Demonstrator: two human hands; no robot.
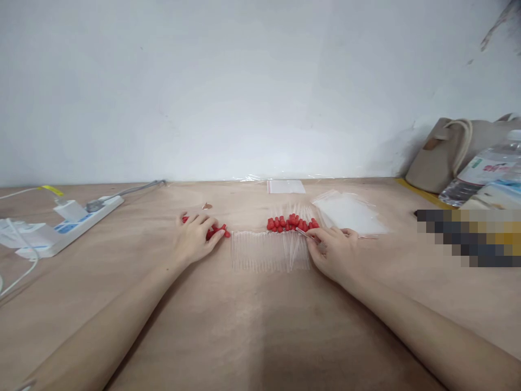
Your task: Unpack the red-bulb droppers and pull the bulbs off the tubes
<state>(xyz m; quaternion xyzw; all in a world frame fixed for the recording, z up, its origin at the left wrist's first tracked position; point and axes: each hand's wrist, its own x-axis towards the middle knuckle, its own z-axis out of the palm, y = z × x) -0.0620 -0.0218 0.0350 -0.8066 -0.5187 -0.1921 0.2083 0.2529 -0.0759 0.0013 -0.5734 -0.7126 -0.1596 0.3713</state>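
- Even, fairly bright, diffuse light fills the scene; its source lies out of view.
- The wall [244, 81] looks cool and pale, brightest low in the middle, dimmer toward the upper right corner.
- The table [232, 315] is duller, with a broad soft shadow darkening its near part right of centre.
- Darker shadows hug the inner edges of both forearms [134, 315].
- Small glints dot the film [248, 177] along the wall's foot.
- The tubes [260, 252] wash into pale, soft streaks.
- Wide-angle stretch slants the bottle [484, 168] near the right edge.
- Coarse pixel blocks [468, 239] mask a patch below it.
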